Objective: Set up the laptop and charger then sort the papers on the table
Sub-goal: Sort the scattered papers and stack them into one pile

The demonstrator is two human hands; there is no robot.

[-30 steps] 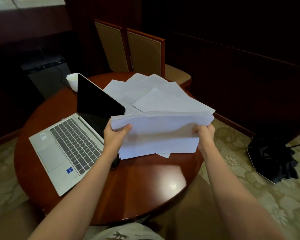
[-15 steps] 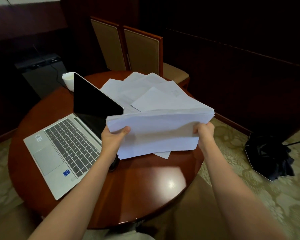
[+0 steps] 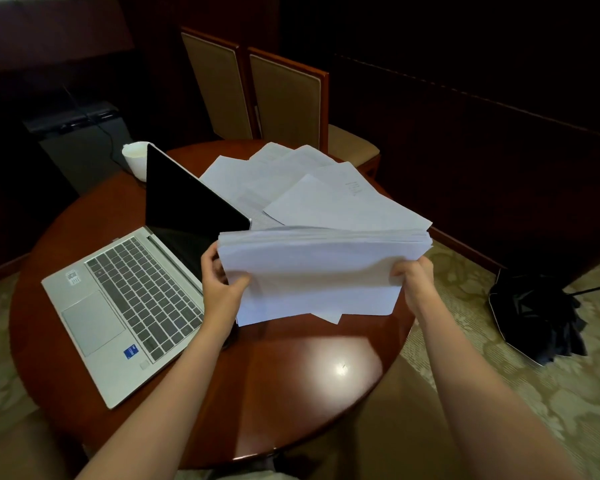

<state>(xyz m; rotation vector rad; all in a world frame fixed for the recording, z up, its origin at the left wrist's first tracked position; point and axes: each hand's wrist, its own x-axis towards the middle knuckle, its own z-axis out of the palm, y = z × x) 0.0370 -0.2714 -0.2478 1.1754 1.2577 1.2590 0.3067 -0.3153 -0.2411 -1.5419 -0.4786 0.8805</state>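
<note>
I hold a thick stack of white papers [image 3: 319, 271] upright above the round wooden table [image 3: 291, 393]. My left hand [image 3: 222, 285] grips the stack's left edge, thumb across the front. My right hand [image 3: 413, 278] grips its right edge. Behind the stack, more loose white sheets [image 3: 291, 181] lie spread over the table's far side. An open silver laptop [image 3: 129, 296] with a dark screen sits on the table's left part. No charger can be made out.
A white cup [image 3: 136, 161] stands behind the laptop screen. Two wooden chairs with tan padding [image 3: 284, 98] stand at the table's far side. A folded black umbrella [image 3: 537, 320] lies on the patterned carpet at right. A dark unit with cables [image 3: 80, 133] sits back left.
My left thumb has slid further in across the front of the stack. The stack and my right hand stay about where they were.
</note>
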